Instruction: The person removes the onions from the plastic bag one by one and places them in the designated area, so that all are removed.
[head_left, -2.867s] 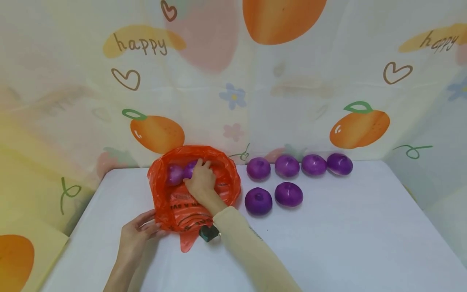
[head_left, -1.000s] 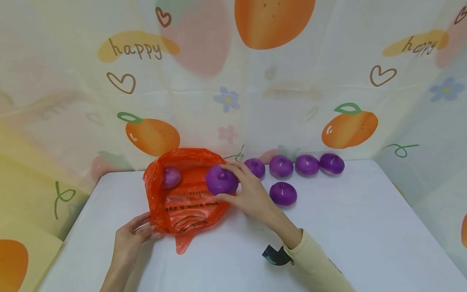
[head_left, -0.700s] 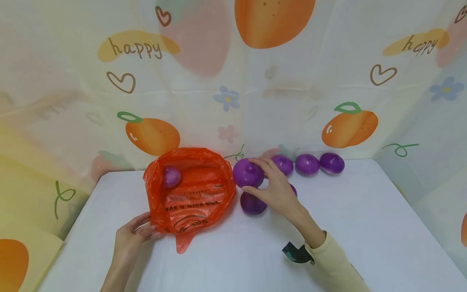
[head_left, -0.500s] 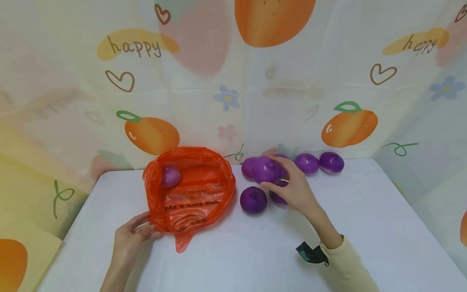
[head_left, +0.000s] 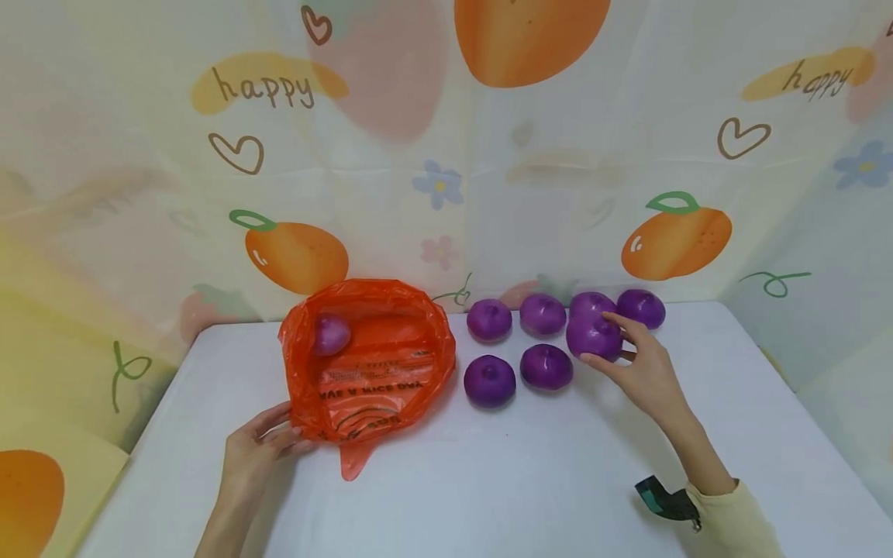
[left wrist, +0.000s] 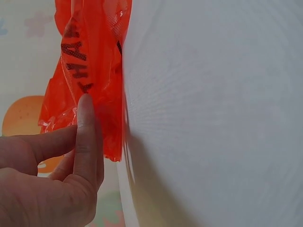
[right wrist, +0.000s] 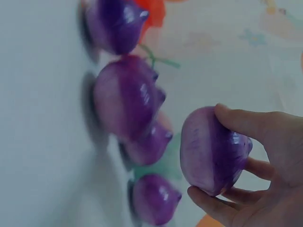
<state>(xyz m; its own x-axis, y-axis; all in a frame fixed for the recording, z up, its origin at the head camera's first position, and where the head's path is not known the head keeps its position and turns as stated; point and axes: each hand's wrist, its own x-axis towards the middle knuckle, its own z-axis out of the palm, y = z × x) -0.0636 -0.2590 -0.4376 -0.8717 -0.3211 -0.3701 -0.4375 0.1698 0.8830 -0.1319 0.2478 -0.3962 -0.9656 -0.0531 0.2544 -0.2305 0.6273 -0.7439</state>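
Now, my right hand (head_left: 645,370): fingers curled round a purple onion (head_left: 594,336), above the tabletop (head_left: 558,465).
My left hand (head_left: 254,449): fingers pinching the orange bag (head_left: 370,364) edge.

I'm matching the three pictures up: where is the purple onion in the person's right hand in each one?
Head: held onion, right of centre, pinched by the right hand near the table's back rows.
Left wrist: not in it.
Right wrist, lower right, in the fingers.
Shared landmark: the orange bag.
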